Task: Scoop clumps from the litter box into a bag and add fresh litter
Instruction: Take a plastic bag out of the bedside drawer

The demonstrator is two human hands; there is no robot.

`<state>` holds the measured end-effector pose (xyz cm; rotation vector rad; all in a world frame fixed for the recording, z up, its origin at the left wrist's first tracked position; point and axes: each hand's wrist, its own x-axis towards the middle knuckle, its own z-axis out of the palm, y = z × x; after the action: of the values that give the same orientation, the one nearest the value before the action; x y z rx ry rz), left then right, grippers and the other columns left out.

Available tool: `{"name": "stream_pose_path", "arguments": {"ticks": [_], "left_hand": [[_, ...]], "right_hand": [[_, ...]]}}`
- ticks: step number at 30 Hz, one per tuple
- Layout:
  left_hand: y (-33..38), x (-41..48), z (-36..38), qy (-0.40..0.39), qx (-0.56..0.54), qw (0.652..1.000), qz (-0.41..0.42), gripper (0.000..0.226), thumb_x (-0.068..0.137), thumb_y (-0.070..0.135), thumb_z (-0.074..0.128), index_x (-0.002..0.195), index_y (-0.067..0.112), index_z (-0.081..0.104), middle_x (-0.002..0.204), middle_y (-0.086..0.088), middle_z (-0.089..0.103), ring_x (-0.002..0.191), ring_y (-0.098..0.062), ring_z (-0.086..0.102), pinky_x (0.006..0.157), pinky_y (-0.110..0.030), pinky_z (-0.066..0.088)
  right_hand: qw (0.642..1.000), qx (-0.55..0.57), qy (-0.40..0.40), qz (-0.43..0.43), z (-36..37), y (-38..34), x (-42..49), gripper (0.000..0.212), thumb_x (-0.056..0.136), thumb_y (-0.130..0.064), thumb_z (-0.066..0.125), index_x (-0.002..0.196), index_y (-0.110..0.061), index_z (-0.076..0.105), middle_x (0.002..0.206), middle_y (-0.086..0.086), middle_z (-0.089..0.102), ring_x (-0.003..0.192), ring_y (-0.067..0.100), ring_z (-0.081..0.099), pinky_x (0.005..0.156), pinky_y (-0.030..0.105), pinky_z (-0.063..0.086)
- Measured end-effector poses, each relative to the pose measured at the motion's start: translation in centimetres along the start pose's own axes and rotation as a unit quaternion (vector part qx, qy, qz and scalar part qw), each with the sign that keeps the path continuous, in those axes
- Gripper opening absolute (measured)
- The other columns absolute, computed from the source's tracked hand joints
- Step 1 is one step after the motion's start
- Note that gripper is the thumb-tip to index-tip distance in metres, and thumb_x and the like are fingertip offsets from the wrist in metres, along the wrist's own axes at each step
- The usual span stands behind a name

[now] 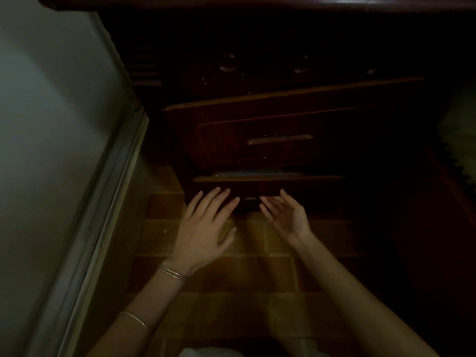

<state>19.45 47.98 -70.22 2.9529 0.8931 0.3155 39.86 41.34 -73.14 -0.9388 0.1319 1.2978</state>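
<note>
The scene is very dim. My left hand (206, 225) is held palm down with its fingers spread, holding nothing. My right hand (286, 216) is turned palm inward, fingers apart and empty. Both reach toward the front of the lowest drawer (268, 185) of a dark wooden cabinet (283, 119), and their fingertips are close to its front edge. Whether they touch it I cannot tell. That drawer stands slightly pulled out. The drawer above carries a pale bar handle (279, 139). No litter box, scoop, bag or litter shows in this view.
A pale wall or door with a metal frame strip (103, 191) runs down the left side. Brown floor tiles (247, 274) lie under my arms. Round knobs (228, 63) sit higher on the cabinet. A pale textured thing (461, 140) sits at the right edge.
</note>
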Motion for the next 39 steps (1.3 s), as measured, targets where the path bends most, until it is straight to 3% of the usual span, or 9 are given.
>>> {"name": "stream_pose_path", "arguments": {"ticks": [5,16,20,25,31,34,37,39], "left_hand": [[0.8,-1.1,-0.9,0.003,0.0,1.0,-0.002,0.059,0.089,0.048,0.04,0.141,0.019,0.042,0.146,-0.006,0.04,0.139,-0.022,0.029,0.114,-0.045,0.019],[2.7,-3.9,-1.4,-0.012,0.004,1.0,0.008,0.056,0.089,0.047,0.042,0.137,0.02,0.045,0.141,-0.006,0.046,0.136,-0.022,0.035,0.115,-0.042,0.016],[2.7,-4.5,-1.2,-0.021,0.005,1.0,0.007,0.056,0.088,0.048,0.041,0.137,0.021,0.046,0.141,-0.005,0.046,0.135,-0.022,0.036,0.114,-0.043,0.019],[1.6,-3.9,-1.6,-0.009,-0.006,1.0,-0.01,0.053,0.092,0.049,0.037,0.136,0.021,0.046,0.14,-0.004,0.047,0.135,-0.021,0.035,0.114,-0.041,0.017],[0.1,-0.3,-1.8,-0.032,-0.032,0.999,0.013,0.057,0.095,0.056,0.026,0.135,0.021,0.047,0.132,-0.001,0.053,0.126,-0.019,0.044,0.103,-0.037,0.034],[-0.5,1.3,-1.5,-0.046,-0.037,0.998,0.024,0.06,0.094,0.059,0.023,0.139,0.024,0.041,0.134,0.001,0.051,0.126,-0.018,0.043,0.1,-0.032,0.032],[-0.7,1.7,-1.0,-0.043,-0.051,0.998,0.023,0.059,0.094,0.059,0.024,0.138,0.025,0.042,0.134,0.003,0.052,0.126,-0.016,0.043,0.101,-0.031,0.032],[-0.5,1.5,-0.8,-0.032,-0.067,0.997,0.013,0.058,0.094,0.058,0.025,0.137,0.025,0.044,0.133,0.003,0.052,0.126,-0.015,0.043,0.102,-0.032,0.033]], "right_hand": [[1.0,-0.023,-0.008,0.006,-1.4,1.0,-3.0,0.033,0.077,-0.032,0.062,0.092,-0.003,0.056,0.109,0.015,0.062,0.113,0.026,0.058,0.095,0.035,0.046],[0.999,-0.026,-0.007,0.043,-4.7,3.4,-8.3,0.038,0.076,-0.034,0.062,0.095,-0.002,0.06,0.12,0.018,0.059,0.112,0.024,0.059,0.093,0.034,0.047],[0.998,-0.042,-0.016,0.037,-5.1,3.7,-8.8,0.063,0.062,-0.044,0.078,0.104,-0.001,0.058,0.125,0.018,0.058,0.112,0.022,0.06,0.089,0.031,0.049],[0.987,-0.146,-0.004,0.064,-5.5,2.6,-9.8,0.057,0.075,-0.041,0.059,0.118,-0.003,0.053,0.118,0.014,0.063,0.111,0.022,0.059,0.099,0.035,0.043],[0.938,-0.324,-0.113,0.049,-4.9,-0.4,-13.5,0.04,0.08,-0.026,0.064,0.117,-0.009,0.06,0.117,0.01,0.066,0.111,0.018,0.06,0.097,0.031,0.045],[0.891,-0.418,-0.168,-0.051,-2.5,-3.2,-14.8,0.036,0.081,-0.024,0.064,0.115,-0.014,0.06,0.112,0.005,0.068,0.108,0.015,0.062,0.093,0.025,0.048],[0.845,-0.484,-0.167,-0.153,0.5,-5.8,-13.4,0.029,0.08,-0.016,0.065,0.109,-0.017,0.062,0.107,-0.001,0.069,0.104,0.005,0.062,0.086,0.017,0.048],[0.794,-0.554,-0.158,-0.192,1.8,-6.6,-10.4,0.029,0.08,-0.013,0.067,0.108,-0.02,0.062,0.113,-0.007,0.064,0.108,0.002,0.059,0.091,0.017,0.046]]}}
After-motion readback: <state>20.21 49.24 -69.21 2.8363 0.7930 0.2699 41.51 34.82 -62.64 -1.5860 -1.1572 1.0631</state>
